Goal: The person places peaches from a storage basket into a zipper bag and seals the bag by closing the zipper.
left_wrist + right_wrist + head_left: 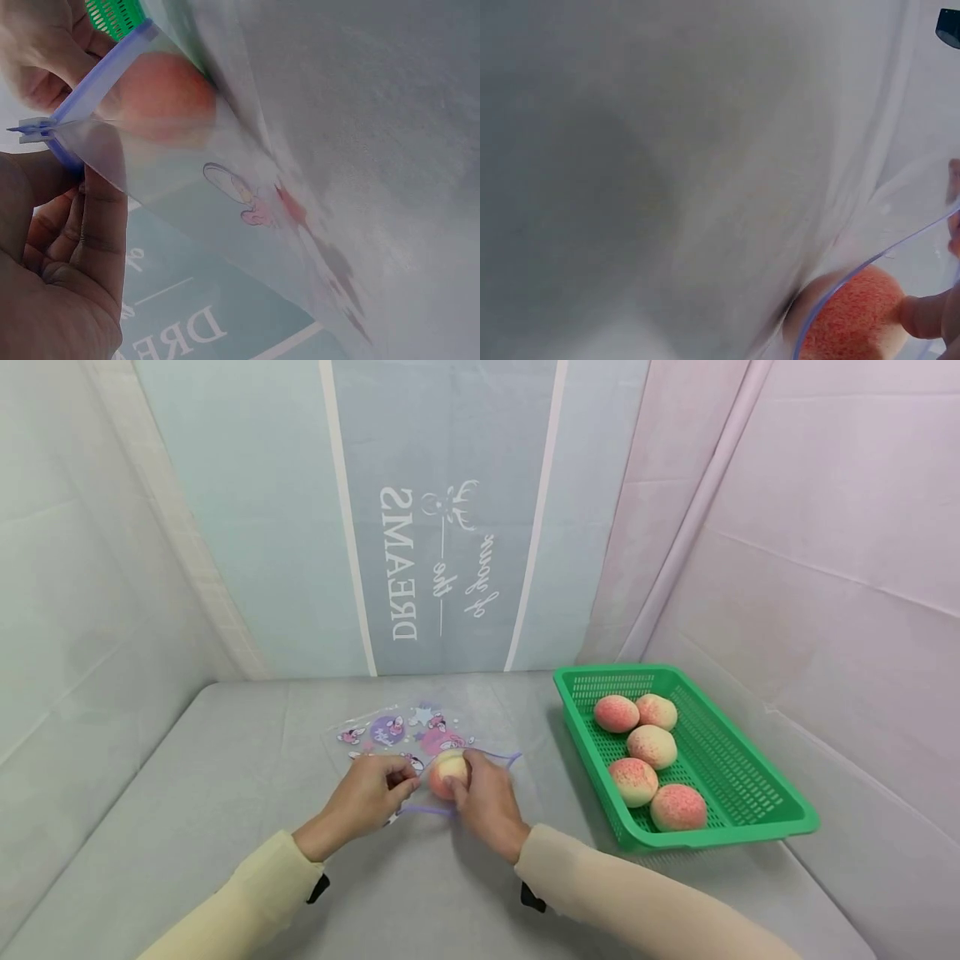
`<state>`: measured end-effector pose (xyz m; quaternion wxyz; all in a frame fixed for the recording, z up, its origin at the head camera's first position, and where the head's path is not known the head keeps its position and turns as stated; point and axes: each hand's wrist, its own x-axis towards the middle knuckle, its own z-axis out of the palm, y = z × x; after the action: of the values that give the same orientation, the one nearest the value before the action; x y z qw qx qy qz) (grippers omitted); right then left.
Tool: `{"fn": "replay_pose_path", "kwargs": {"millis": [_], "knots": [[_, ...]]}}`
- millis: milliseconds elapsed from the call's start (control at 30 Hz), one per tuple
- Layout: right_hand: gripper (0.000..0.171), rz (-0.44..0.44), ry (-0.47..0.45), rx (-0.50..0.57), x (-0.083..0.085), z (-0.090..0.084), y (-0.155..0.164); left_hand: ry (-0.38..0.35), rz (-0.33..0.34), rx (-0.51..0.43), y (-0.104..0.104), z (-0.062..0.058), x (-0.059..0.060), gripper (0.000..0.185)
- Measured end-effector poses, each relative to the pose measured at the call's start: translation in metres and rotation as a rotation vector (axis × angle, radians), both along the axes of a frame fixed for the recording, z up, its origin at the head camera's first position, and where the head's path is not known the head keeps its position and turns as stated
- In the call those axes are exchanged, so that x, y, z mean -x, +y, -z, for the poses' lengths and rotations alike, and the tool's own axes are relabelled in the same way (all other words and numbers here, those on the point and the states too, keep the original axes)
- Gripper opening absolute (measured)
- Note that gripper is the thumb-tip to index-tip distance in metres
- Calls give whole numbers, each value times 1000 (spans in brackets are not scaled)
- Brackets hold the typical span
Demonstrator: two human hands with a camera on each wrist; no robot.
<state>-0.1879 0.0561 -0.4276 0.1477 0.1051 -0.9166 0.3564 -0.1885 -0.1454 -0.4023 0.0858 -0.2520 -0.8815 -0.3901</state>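
Observation:
A clear zip bag (386,732) printed with purple and pink cartoon figures lies flat on the table, its purple-edged mouth held apart toward me. Thumb and fingers of my left hand (367,793) pinch the bag's left edge at the mouth, beside a small slider (34,130) that shows in the left wrist view. My right hand (489,802) grips a pink and cream peach (448,775) at the opening. In the left wrist view the peach sits behind the clear film, inside the purple rim. The right wrist view shows the thumb (926,315) pressing on the peach.
To the right stands a green plastic basket (720,838) with several peaches (652,747) in it. A grey cloth covers the table (247,760). Pale cloth walls rise on the left and right, and a printed curtain (450,443) hangs at the back.

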Motion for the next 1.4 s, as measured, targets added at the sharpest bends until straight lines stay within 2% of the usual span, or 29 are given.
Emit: {"fn": "replay_pose_path", "kwargs": {"millis": [133, 333, 600, 700, 833, 1067, 1267, 1400], "knots": [[34, 25, 1, 6, 8, 2, -3, 19, 19, 2, 1, 0, 0, 18], [31, 61, -49, 35, 16, 0, -5, 47, 53, 8, 1, 0, -1, 19], [23, 70, -64, 34, 22, -1, -6, 54, 64, 7, 0, 2, -3, 20], [28, 71, -60, 38, 23, -1, -6, 54, 63, 7, -1, 2, -3, 20], [41, 55, -61, 20, 21, -1, -3, 53, 52, 9, 0, 2, -4, 20], [35, 25, -53, -42, 14, -9, 1, 72, 32, -4, -3, 3, -3, 22], [48, 7, -116, -3, 5, -20, 7, 90, 32, -14, -4, 2, -2, 21], [47, -19, -156, 27, -1, -28, 15, 87, 33, -19, -4, 1, -2, 22]]}}
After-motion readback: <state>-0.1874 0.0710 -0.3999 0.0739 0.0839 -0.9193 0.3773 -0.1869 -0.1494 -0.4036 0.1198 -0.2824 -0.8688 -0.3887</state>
